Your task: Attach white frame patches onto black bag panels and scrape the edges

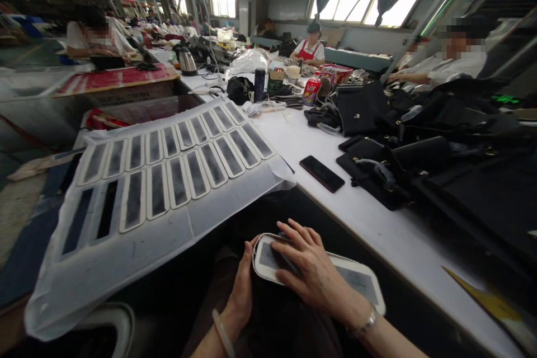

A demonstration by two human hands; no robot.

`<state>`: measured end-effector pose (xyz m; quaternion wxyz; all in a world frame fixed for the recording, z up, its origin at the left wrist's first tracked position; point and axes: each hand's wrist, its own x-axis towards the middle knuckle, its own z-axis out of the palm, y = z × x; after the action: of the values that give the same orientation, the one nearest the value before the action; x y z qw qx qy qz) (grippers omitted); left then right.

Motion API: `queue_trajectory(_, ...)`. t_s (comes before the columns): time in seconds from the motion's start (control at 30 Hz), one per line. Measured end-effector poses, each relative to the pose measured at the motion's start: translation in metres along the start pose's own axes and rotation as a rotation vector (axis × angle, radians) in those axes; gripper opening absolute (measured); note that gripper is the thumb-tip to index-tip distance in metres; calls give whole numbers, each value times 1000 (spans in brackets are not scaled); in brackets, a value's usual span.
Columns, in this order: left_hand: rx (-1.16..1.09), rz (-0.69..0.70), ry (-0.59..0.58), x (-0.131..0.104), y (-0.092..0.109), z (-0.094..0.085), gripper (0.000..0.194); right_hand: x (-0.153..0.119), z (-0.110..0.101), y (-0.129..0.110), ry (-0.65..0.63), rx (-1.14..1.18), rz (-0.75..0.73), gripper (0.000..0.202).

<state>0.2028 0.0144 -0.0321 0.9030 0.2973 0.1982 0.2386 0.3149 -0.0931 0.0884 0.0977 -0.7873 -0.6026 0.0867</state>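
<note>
A long rounded piece (356, 282) with a cream border and dark grey centre lies over my lap. My left hand (243, 285) is at its left end, holding that edge from the side. Across its top lies my right hand (308, 263), fingers spread and resting on the grey centre; a small dark item under the fingers is too hidden to name. To the left, rows of similar cream-bordered pieces (156, 190) lie on a translucent sheet (168, 243).
A phone (322, 173) rests on the white table (289, 140). Black bags (364, 109) are heaped at the right. A kettle (187, 61), a dark bottle (259, 85) and a red can (311, 92) stand farther back. Several people sit at the tables beyond.
</note>
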Motion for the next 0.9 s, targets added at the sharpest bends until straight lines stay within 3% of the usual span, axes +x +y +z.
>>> queue_trajectory(0.23,-42,-20,35,1,-2,2,61,7,3,1,-69,13,46,42)
queue_trajectory(0.43,38,-29,66,2,-1,-2,62,15,11,1,-7,40,21,36)
queue_trajectory(0.57,26,-69,74,1,2,1,66,18,15,-1,-66,155,37,41)
queue_trajectory(0.77,-3,-87,39,-3,7,10,59,18,20,-6,-38,231,25,35)
queue_trajectory(0.9,23,-82,86,-2,5,6,56,20,27,-3,-15,246,23,34)
